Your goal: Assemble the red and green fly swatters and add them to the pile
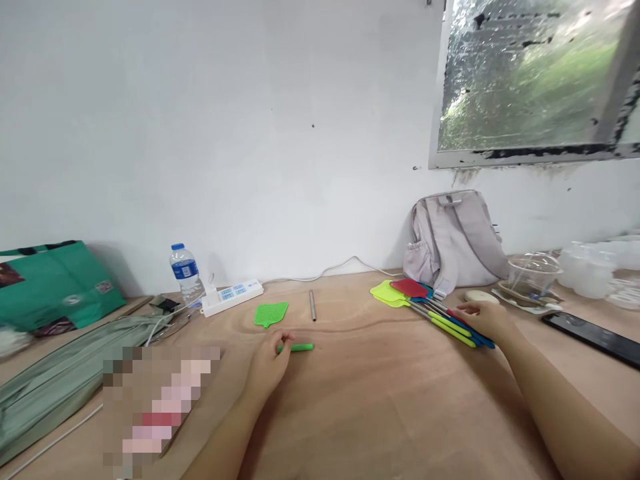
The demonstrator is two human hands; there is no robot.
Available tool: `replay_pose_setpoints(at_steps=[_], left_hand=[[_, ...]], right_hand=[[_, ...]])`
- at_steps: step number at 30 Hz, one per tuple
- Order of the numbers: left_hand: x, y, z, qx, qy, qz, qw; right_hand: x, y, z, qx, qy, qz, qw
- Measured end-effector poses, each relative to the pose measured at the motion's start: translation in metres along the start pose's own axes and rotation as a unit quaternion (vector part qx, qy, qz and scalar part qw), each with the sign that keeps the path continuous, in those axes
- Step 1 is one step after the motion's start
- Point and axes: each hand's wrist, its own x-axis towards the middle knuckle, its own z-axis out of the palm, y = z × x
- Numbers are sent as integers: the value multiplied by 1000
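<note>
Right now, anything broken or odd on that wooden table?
Yes. One fly swatter lies in pieces: green mesh head, thin metal rod and green handle grip lie apart. The left hand touches the grip; the right hand rests on the bundle of assembled swatters.

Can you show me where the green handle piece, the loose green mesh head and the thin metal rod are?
Short green plastic handle (301,347), head view, free end.
Green plastic mesh swatter head (271,313), head view, middle.
Thin metal rod (313,305), head view, mid-length.

Short green handle (301,347) lies flat mid-table; assembled fly swatters (430,308), yellow-green, red and blue, lie bundled toward the right
</note>
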Motion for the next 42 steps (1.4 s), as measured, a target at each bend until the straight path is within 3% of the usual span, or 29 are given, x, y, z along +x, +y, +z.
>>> replay_pose_setpoints(at_steps=[4,6,8,11,14,16,18,21,25,29,36,42], left_hand=[[3,-6,-5,7,26,-27,999],[5,-11,-6,6,33,-47,998],[6,-17,-6,10,38,-64,997],[8,-25,-5,35,46,-78,995],[9,-31,-4,68,39,-83,993],[9,-33,-3,80,32,-84,993],[8,-33,-2,86,28,-84,992],[5,-31,2,94,4,-67,993],[1,-22,6,119,-71,-30,990],[-2,-10,11,115,-109,-26,987],[-3,-9,15,63,-79,-11,995],[-2,-16,7,-36,-8,-12,999]], right_hand=[[-5,-14,-8,59,196,-22,979],[-14,-34,-5,94,244,-67,963],[-30,-63,6,126,192,-169,958],[-66,-110,30,132,42,-319,937],[-103,-149,51,85,-111,-466,874],[-119,-166,59,72,-149,-515,841],[-125,-176,65,75,-160,-516,838],[-117,-186,74,85,-167,-465,865],[-94,-202,92,74,-177,-390,900],[-84,-229,115,70,-186,-386,901],[-93,-269,148,53,-186,-334,923],[-73,-245,147,86,-205,-284,933]])
